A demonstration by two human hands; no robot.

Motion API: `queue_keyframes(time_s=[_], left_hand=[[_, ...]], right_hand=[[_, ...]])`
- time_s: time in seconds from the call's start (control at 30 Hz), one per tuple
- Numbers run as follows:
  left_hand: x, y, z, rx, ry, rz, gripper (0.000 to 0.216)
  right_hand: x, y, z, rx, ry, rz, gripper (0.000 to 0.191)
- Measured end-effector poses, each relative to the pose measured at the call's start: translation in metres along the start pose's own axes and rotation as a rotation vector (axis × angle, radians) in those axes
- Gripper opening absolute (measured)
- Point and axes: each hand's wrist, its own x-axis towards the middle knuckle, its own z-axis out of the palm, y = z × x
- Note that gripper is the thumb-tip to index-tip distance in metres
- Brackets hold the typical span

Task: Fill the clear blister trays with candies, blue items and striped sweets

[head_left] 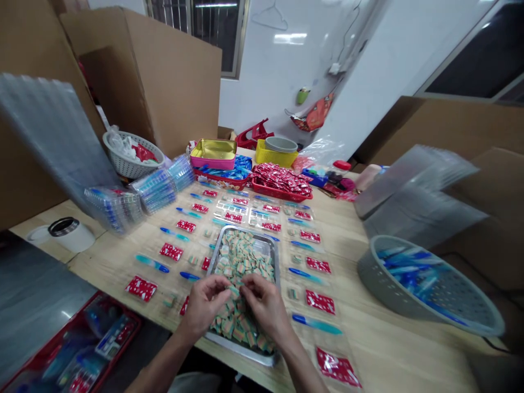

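A metal tray (276, 267) at the table's front is heaped with small green-and-beige striped pieces (239, 327), perhaps erasers. Above the heap my left hand (207, 305) pinches one such piece (234, 291) between thumb and forefinger. Close beside it, my right hand (266, 303) has its fingertips pressed together; what lies in them is hidden. Around the tray, clear plastic trays lie in rows, many with a blue pen (315, 323) and a red patterned packet (320, 301). Some also hold striped pieces (293, 295).
A grey basket of blue pens (368, 273) stands at right. Farther back are a red tray of packets (282, 181), a gold-lined pink tin (213, 161) and stacked clear trays (151, 191). An uncapped white flask (73, 234) is at left, above a red crate (123, 349).
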Motion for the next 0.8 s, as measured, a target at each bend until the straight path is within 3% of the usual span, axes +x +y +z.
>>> queue_keyframes(time_s=[0.1, 0.23, 0.33, 0.4, 0.5, 0.67, 0.8], left_hand=[[-0.007, -0.003, -0.004, 0.106, -0.031, 0.127, 0.011], [-0.012, -0.013, -0.012, 0.230, -0.023, 0.229, 0.010], [-0.012, -0.018, -0.017, 0.315, -0.014, 0.281, 0.010], [-0.012, -0.019, -0.020, 0.363, -0.034, 0.308, 0.012], [-0.014, -0.020, -0.025, 0.463, -0.116, 0.331, 0.020], [-0.021, -0.025, -0.033, 0.637, -0.242, 0.450, 0.025], [-0.022, -0.027, -0.035, 0.679, -0.254, 0.413, 0.029]], right_hand=[[-0.005, -0.001, 0.008, 0.026, -0.026, -0.011, 0.016], [-0.011, -0.011, 0.011, -0.102, 0.025, -0.175, 0.029], [-0.014, -0.018, 0.011, -0.134, -0.077, -0.170, 0.042], [-0.015, -0.019, 0.014, -0.141, -0.146, -0.117, 0.037], [-0.016, -0.014, 0.023, -0.216, -0.133, -0.115, 0.025], [-0.019, -0.006, 0.033, -0.359, -0.168, -0.172, 0.025], [-0.020, -0.008, 0.033, -0.395, -0.198, -0.181, 0.027]])
